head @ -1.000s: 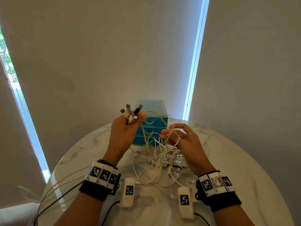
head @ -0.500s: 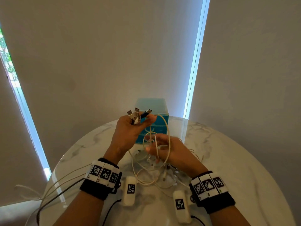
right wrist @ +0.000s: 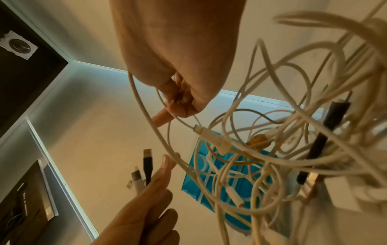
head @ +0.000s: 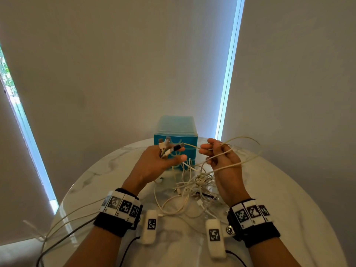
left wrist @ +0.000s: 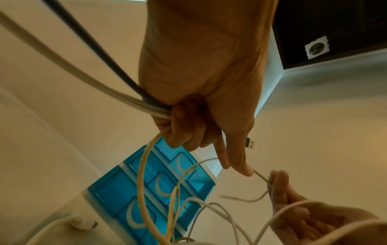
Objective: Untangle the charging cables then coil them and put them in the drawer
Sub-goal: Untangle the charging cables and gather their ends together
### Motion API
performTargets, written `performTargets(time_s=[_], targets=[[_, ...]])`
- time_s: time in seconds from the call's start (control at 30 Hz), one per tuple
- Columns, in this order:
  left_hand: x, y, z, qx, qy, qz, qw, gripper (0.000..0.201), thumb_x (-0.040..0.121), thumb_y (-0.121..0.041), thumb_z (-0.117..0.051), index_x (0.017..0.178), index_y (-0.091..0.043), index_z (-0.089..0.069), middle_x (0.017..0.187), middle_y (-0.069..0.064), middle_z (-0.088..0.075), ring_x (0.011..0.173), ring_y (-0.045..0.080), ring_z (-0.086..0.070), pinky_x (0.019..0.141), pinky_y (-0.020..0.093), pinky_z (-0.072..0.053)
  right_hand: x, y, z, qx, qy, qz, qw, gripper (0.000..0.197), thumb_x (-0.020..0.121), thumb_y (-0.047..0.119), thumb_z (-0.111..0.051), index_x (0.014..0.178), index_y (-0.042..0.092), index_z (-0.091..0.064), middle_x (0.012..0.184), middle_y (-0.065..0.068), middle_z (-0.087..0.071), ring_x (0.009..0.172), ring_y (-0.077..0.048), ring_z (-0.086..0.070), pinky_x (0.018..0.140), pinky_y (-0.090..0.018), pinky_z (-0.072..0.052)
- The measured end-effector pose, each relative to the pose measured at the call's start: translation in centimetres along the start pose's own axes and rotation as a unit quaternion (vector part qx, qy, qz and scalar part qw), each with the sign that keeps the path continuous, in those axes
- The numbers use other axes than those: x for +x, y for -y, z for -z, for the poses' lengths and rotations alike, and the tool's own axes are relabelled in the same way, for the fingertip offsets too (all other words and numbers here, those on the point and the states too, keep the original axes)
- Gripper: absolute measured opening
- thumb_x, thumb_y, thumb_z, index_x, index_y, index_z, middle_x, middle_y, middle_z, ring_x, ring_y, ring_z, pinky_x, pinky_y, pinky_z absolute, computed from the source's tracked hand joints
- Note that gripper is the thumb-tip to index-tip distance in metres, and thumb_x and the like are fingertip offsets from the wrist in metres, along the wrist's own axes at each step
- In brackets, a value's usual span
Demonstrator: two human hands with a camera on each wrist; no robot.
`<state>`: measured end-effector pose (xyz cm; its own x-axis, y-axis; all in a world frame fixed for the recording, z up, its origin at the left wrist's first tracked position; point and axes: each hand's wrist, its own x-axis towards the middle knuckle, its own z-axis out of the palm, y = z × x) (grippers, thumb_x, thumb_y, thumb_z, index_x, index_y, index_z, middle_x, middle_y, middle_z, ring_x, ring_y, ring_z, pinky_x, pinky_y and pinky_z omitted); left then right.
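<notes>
A tangle of white charging cables lies on the round marble table and hangs up toward both hands. My left hand grips a bundle of cable ends, with several plugs sticking up above the fingers. My right hand pinches one white cable, raised to the right of the left hand, and a loop arcs off to the right. The blue drawer unit stands behind the hands, its drawers closed.
Two white tagged modules lie on the table near my wrists. Thin leads run off the table's left edge. Window blinds and walls rise close behind the table.
My right hand rose from low in the tangle and moved right, drawing a cable loop out with it. The left hand stayed raised with the plugs, shifted slightly right.
</notes>
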<state>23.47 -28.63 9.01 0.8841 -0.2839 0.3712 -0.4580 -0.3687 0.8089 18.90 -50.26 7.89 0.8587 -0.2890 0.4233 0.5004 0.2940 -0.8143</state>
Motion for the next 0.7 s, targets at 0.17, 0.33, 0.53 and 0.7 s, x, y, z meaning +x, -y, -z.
performTargets(time_s=[0.17,0.33,0.53,0.7], targets=[[0.1,-0.1,-0.9,0.012,0.005,0.028,1.000,0.034,0.100,-0.065,-0.061,0.106,-0.038,-0.080,0.074,-0.025,-0.073,0.073,-0.004,-0.068,0.067,0.015,-0.053,-0.2,0.2,-0.5,0.019,0.056,-0.006,0.998,0.029,0.114,0.016,-0.046,0.126,-0.002,-0.066,0.101,-0.009,-0.080,0.088,-0.015,-0.076,0.071,-0.022,-0.054],[0.2,-0.2,0.0,-0.179,-0.102,0.079,0.975,0.046,0.099,-0.071,-0.055,0.105,-0.037,-0.084,0.049,-0.016,-0.044,0.049,0.006,-0.036,0.051,0.027,-0.031,-1.0,0.4,-0.4,-0.125,0.201,-0.053,0.970,0.026,0.110,0.012,-0.058,0.134,0.006,-0.065,0.121,-0.009,-0.080,0.095,-0.026,-0.079,0.072,-0.025,-0.059],[0.4,-0.2,1.0,-0.315,-0.142,0.037,0.938,0.046,0.110,-0.056,-0.049,0.085,-0.021,-0.063,0.059,-0.005,-0.028,0.051,0.013,-0.021,0.050,0.030,-0.015,0.2,-0.8,0.6,-0.110,0.034,-0.127,0.985,0.043,0.100,-0.017,-0.053,0.138,0.004,-0.055,0.133,-0.016,-0.071,0.085,-0.034,-0.082,0.054,-0.034,-0.063],[0.0,-1.0,2.1,-0.346,-0.167,-0.003,0.923,0.048,0.111,-0.054,-0.044,0.079,-0.022,-0.059,0.062,-0.003,-0.028,0.052,0.012,-0.021,0.046,0.026,-0.021,1.6,-0.4,4.5,-0.183,-0.130,-0.117,0.967,0.040,0.099,0.006,-0.051,0.136,0.015,-0.066,0.126,-0.017,-0.073,0.082,-0.026,-0.075,0.062,-0.033,-0.058]])
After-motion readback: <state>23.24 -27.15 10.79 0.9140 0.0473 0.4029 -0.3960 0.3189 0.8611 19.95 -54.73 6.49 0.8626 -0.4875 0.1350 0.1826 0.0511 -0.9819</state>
